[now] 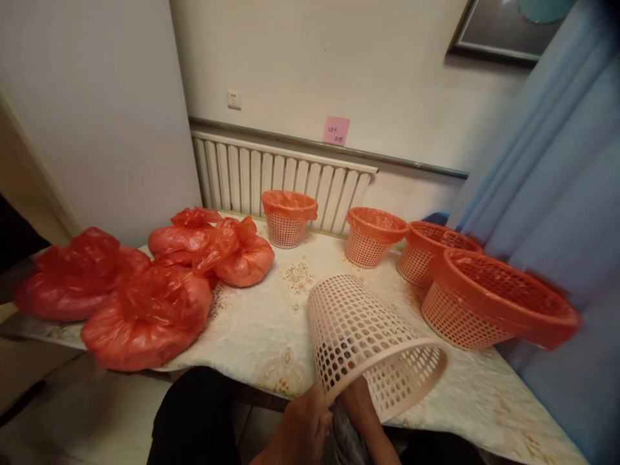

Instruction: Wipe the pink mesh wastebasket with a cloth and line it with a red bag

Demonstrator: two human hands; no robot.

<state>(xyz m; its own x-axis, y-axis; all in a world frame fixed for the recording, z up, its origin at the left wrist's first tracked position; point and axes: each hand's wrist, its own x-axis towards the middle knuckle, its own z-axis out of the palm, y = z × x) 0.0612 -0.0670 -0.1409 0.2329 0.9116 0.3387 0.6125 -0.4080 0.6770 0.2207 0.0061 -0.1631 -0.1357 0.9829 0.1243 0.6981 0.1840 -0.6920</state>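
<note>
A cream plastic wastebasket (358, 316) with a lattice of holes lies tilted on its side at the table's front edge, its mouth turned toward me and to the right. My left hand (310, 416) is closed at the near side of its rim. Just inside the mouth is my right hand (357, 397); its fingers are mostly hidden, so their grip cannot be made out. Between my hands hangs a dark grey, crumpled material (345, 436), too unclear to name. No red liner shows in this basket.
Red-lined baskets stand at the back (287, 229) and along the right (465, 316). Several filled red plastic bags (150, 316) lie on the left. A patterned cloth (285, 361) covers the table. Behind it are a radiator (242, 165) and a blue curtain (557, 181).
</note>
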